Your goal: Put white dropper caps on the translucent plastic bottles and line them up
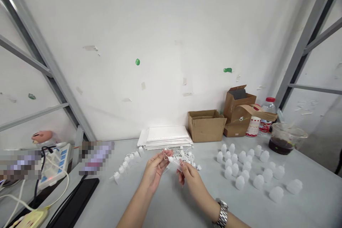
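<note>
Item 1. Left hand [156, 167]: fingers drawn narrow, thumb and forefinger pinched on one end of a small white piece [173, 161]. A thin loop stands up just above these fingertips.

Item 2. Right hand [190, 176]: fingertips closed on the other end of the same piece, which spans the gap between the two hands just above the table [171, 206]. A metal wristwatch [221, 214] sits on this wrist.

Item 3. Pile of loose white parts [187, 155]: just beyond the fingertips, some with thin tails tangled together.

Item 4. Row of capped white pieces [125, 162]: out past the left fingers.

Item 5. Translucent bottles [245, 171]: standing upright in a loose cluster out past the right fingers, well apart from them.

Item 6. Stack of white sheets [167, 136], cardboard box [206, 125] and cup of dark liquid [285, 139]: far beyond the fingers, along the wall.

Item 7. Power strip [55, 164]: far off past the left hand.

Risks, as I judge them from here: the piece is tiny and gripped only at its ends, so a slack pinch could drop it into the pile, where I could not tell it from the rest. A tangled tail might drag neighbouring parts along. A wide sweep of the right hand could topple the light bottles like dominoes.
</note>
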Tool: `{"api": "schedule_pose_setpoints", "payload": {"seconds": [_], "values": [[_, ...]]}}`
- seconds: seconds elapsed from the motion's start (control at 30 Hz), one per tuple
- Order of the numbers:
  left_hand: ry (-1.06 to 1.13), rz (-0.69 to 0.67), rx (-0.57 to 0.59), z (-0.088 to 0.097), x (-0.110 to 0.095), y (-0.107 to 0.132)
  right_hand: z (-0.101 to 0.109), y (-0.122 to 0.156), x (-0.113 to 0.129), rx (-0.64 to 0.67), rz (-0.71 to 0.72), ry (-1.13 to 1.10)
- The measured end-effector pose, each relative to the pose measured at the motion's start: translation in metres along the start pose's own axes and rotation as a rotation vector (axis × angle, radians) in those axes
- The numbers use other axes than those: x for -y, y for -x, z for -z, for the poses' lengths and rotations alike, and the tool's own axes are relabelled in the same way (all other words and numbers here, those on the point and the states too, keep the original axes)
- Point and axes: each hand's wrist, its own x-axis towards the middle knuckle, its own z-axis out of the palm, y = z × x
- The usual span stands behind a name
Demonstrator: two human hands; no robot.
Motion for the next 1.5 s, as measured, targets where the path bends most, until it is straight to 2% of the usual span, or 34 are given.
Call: {"api": "schedule_pose_setpoints", "payload": {"seconds": [0.63, 0.9, 1.13, 1.3, 1.5], "values": [[-0.034, -0.017, 0.011, 0.002, 0.007, -0.003, -0.001, 0.003, -0.004, -0.09, -0.026, 0.085], [0.002, -0.061, -0.047, -0.004, 0.014, -0.001, -0.002, 0.002, -0.004, -0.117, -0.048, 0.097], [-0.039, -0.092, -0.013, -0.002, 0.02, -0.003, -0.002, 0.003, -0.004, -0.129, -0.028, 0.164], [-0.078, -0.087, 0.045, 0.002, 0.022, -0.004, -0.002, 0.004, -0.004, -0.112, -0.028, 0.16], [0.063, -0.13, -0.038, -0.009, 0.028, 0.002, -0.005, 0.0, 0.0, -0.008, -0.079, -0.038]]}}
